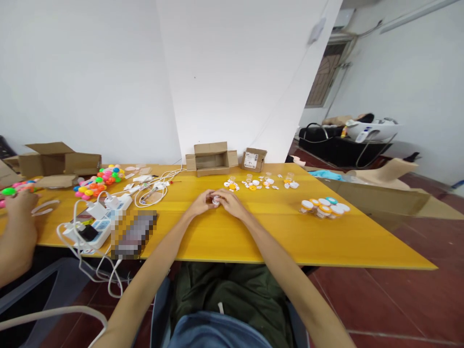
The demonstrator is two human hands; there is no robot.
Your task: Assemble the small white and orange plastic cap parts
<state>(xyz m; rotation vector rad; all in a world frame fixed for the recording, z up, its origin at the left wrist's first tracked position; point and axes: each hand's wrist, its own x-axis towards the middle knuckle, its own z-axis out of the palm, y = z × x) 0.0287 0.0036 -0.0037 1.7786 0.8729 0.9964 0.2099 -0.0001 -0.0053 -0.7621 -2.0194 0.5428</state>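
Observation:
Over the middle of the yellow table, my left hand (200,203) and my right hand (229,202) meet with curled fingers. Between them is a small jar (216,200) with a white part showing; the fingers cover most of it, so its details are hard to make out. Just beyond my hands lie loose white and orange lids (253,187) and small white pieces, with clear jars (249,178) among them. To the right stands a cluster of capped jars (325,208) with white, orange and teal lids.
An open cardboard box (212,162) and a smaller box (253,159) stand at the back. On the left are a power strip (108,224) with cables, a phone (136,234) and colourful balls (97,186). Another person's hand (21,205) is at far left.

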